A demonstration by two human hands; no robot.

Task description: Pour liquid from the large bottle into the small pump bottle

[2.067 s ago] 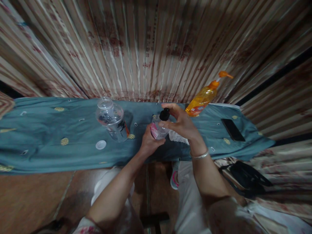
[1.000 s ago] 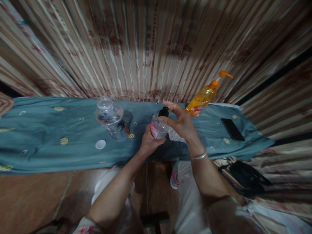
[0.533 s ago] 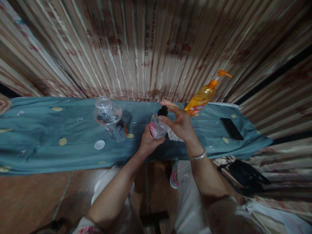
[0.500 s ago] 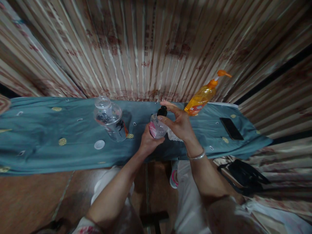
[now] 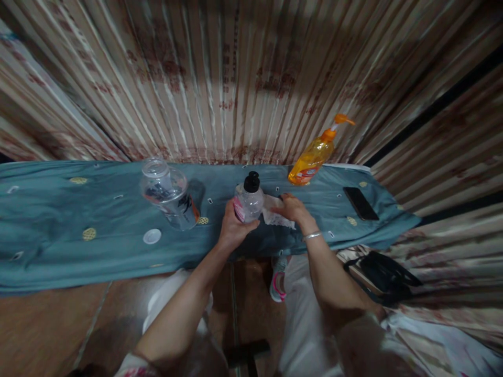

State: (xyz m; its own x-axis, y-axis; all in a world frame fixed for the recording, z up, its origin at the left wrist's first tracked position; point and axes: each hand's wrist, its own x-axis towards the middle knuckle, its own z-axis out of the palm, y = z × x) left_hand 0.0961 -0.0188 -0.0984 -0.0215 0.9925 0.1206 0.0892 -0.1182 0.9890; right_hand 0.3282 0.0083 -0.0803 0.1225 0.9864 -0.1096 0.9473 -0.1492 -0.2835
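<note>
My left hand (image 5: pixel 234 226) is wrapped round a clear plastic bottle (image 5: pixel 251 204) with a pink label and a black flip-top cap (image 5: pixel 252 181). The bottle stands nearly upright, its cap on. Just right of it, my right hand (image 5: pixel 293 208) has its thumb and fingers on a crumpled white tissue (image 5: pixel 277 215), which reaches to the bottle's side. My fingertips partly cover the tissue.
On the teal cloth-covered table (image 5: pixel 118 251) stand a large clear jar (image 5: pixel 176 207) at left and an orange pump bottle (image 5: pixel 312 161) behind my right hand. A white lid (image 5: pixel 152 236) and a black phone (image 5: pixel 360 203) lie flat. Pleated curtains (image 5: pixel 196 78) hang behind.
My right hand has left the black cap and moved down to the tissue. My left hand still holds the bottle. The view has shifted slightly.
</note>
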